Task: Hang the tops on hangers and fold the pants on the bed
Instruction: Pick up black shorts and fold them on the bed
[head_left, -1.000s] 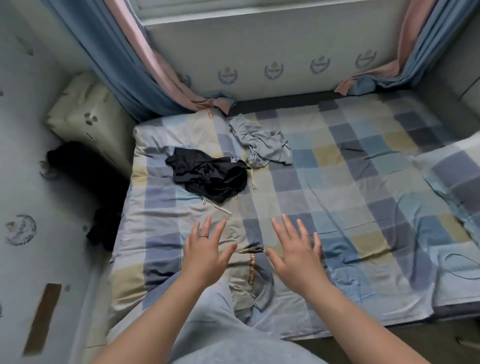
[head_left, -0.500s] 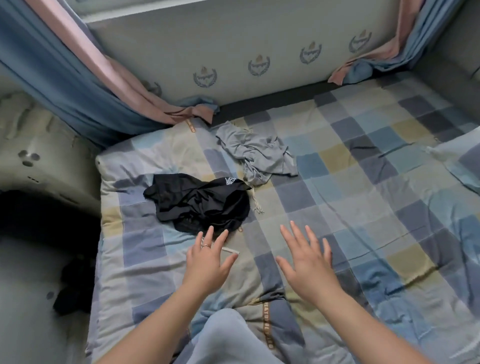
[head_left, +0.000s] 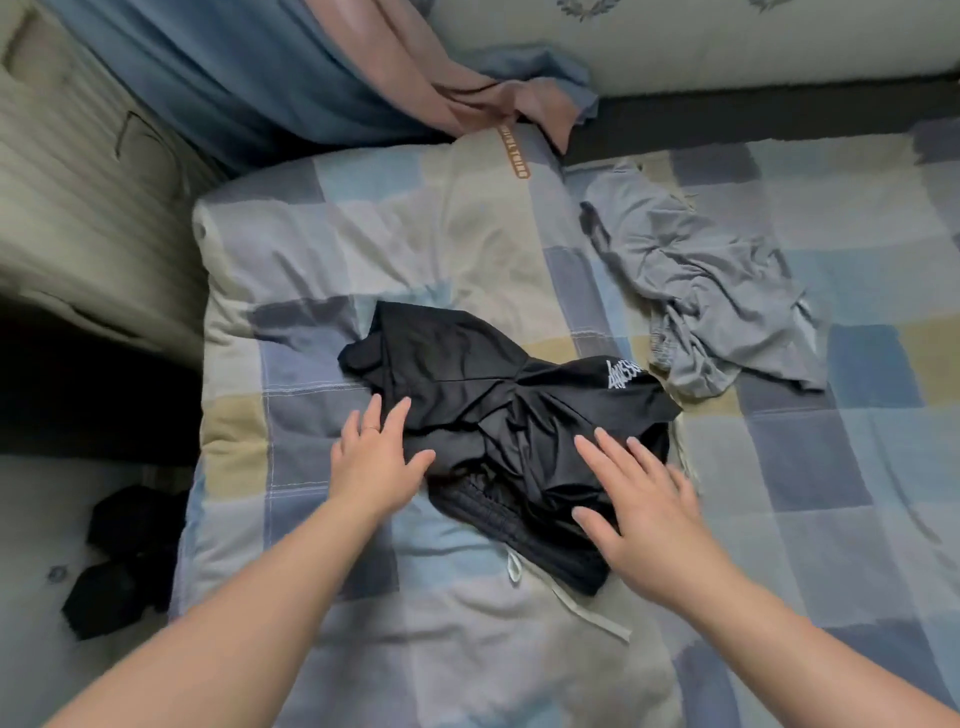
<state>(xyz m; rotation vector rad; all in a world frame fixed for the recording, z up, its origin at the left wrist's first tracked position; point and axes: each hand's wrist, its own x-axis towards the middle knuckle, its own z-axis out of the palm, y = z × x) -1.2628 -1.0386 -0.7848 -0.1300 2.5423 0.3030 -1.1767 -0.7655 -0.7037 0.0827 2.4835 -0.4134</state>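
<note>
Black pants lay crumpled near the bed's left edge, waistband toward the person, bulk running crosswise. Left hand was at their left margin, right hand over their right side. Both were flat, fingers spread, gripping nothing, and about equally near.

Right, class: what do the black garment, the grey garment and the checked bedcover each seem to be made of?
Black garment: smooth fabric with faint sheen on its folds, probably synthetic. Grey garment: thin, matte, jersey-like; fine soft crumples. Checked bedcover: matte woven cloth, perhaps cotton; visible stitch lines.
</note>
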